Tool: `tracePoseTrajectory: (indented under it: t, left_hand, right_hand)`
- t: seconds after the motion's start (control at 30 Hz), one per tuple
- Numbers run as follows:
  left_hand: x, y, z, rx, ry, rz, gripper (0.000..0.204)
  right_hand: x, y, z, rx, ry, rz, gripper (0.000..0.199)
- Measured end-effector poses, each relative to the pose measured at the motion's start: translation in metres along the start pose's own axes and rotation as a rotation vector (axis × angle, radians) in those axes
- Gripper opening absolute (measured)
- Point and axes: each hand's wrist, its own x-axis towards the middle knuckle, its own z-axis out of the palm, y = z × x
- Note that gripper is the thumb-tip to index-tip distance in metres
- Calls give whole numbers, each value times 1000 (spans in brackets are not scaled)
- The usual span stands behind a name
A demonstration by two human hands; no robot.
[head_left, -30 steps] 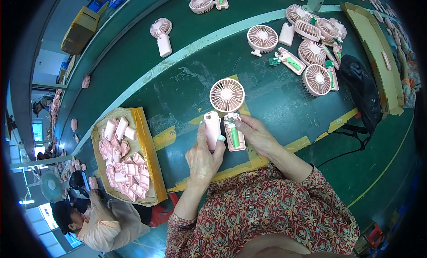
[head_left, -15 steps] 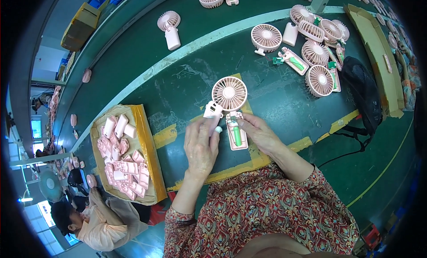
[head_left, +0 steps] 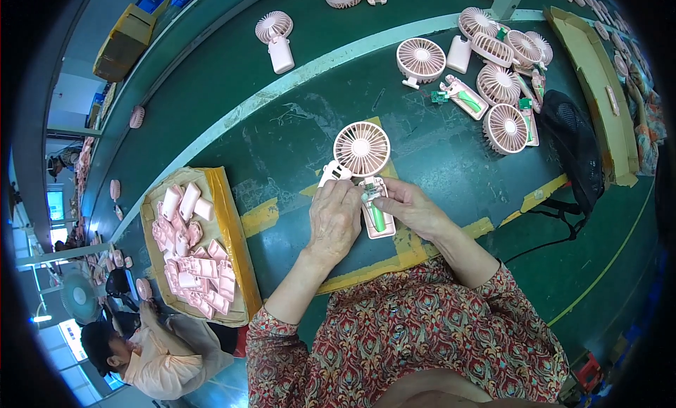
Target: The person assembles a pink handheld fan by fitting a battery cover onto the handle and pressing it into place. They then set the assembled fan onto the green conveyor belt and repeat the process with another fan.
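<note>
In front of me lies a pale pink handheld fan (head_left: 361, 148), its round grille away from me. Its handle housing (head_left: 381, 230) is open toward me, showing a green battery (head_left: 378, 216) and a small circuit board. My right hand (head_left: 417, 209) grips the housing's right side, thumb over the board end. My left hand (head_left: 334, 216) is closed around a pink handle cover (head_left: 333, 171), whose slotted end sticks out beyond the fingers. The left fingertips reach the housing's upper left edge; what they pinch there is partly hidden.
On the left, a cardboard box (head_left: 246, 267) holds several pink handle covers. Fans and opened handles (head_left: 465, 102) are heaped at the far right, beside a black mesh bag (head_left: 572, 137) and a cardboard tray (head_left: 598, 105). Another fan (head_left: 279, 52) lies beyond the pale rail. A co-worker (head_left: 158, 359) sits lower left.
My left hand has moved right, to the housing's edge, its fingers now covering more of the cover. The fan beyond the rail has shifted slightly right and away. My right hand stays nearly in place.
</note>
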Motion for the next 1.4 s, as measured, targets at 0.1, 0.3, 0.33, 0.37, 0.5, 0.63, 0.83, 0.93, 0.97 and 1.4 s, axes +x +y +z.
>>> tracePoseTrajectory:
  t: [0.1, 0.3, 0.33, 0.37, 0.5, 0.63, 0.83, 0.93, 0.97, 1.4]
  left_hand:
    - [-1, -3, 1, 2, 2, 7, 22]
    - [-1, -5, -2, -12, -40, 17, 22]
    - [0, -5, -2, -12, -41, 19, 22]
    - [2, -3, -1, -15, -19, 18, 22]
    - [1, -4, 1, -3, 5, 26, 22]
    - [7, -2, -7, 47, -76, 53, 22]
    - [7, -6, -3, -67, -39, 34, 21]
    - [9, -4, -5, -20, -46, 53, 21]
    - [10, -2, -8, 27, -99, 59, 22]
    - [9, -5, -9, 39, -117, 93, 21]
  right_hand:
    - [2, 1, -2, -18, -14, 4, 27]
    - [2, 0, 0, -42, -2, 4, 26]
    - [2, 1, 0, -52, 6, -2, 26]
    - [2, 0, 0, -51, 7, -4, 26]
    - [3, 0, -1, -54, 0, 9, 26]
    - [4, 0, -5, -41, -26, 22, 26]
    - [5, 2, -3, -37, -20, -3, 25]
    - [5, 2, -4, -15, -22, -1, 24]
    - [5, 2, -4, -16, -21, 1, 24]
    - [5, 0, -2, -18, -24, -6, 23]
